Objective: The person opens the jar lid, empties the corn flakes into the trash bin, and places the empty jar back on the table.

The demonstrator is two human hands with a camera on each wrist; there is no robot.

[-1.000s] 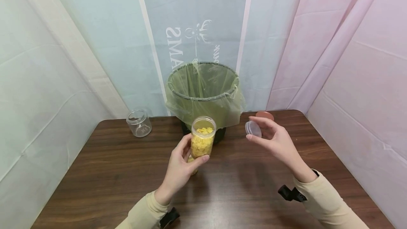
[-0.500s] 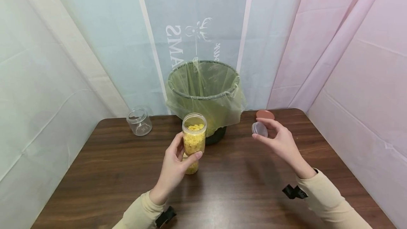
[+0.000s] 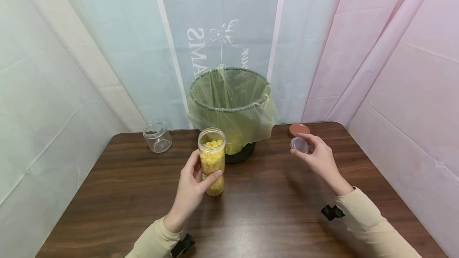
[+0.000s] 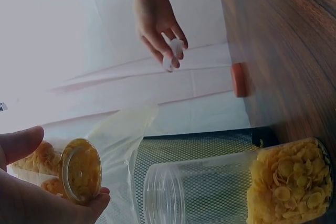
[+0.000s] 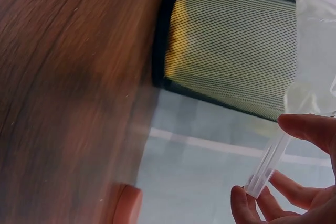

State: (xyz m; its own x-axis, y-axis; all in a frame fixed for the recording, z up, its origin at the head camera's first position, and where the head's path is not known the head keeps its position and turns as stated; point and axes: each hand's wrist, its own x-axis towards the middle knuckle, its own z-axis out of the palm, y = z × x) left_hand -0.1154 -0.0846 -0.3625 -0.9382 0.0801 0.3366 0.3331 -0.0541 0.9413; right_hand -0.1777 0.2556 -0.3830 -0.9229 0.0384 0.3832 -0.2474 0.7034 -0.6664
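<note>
My left hand [image 3: 191, 186] grips an open clear jar [image 3: 212, 158] of yellow cornflakes, raised and tilted slightly. Under it, a second clear jar [image 4: 287, 182] stands on the table, its lower part filled with cornflakes; in the head view the held jar hides most of it. In the left wrist view the held jar shows its bottom [image 4: 83, 171]. My right hand [image 3: 320, 160] pinches a clear plastic lid [image 3: 299, 145] by its edge, above the table's right side. Fingers and thumb hold that lid [image 5: 266, 166] edge-on in the right wrist view.
A mesh bin [image 3: 229, 110] with a pale yellow-green liner stands at the table's back middle, yellow stuff at its bottom. An uncovered clear jar [image 3: 157, 137] sits back left. A red-brown lid [image 3: 299, 129] lies back right, behind my right hand. Curtains surround the wooden table [image 3: 272, 214].
My left hand has moved left and a little nearer with the jar, now over the standing jar. My right hand has shifted slightly right with the clear lid.
</note>
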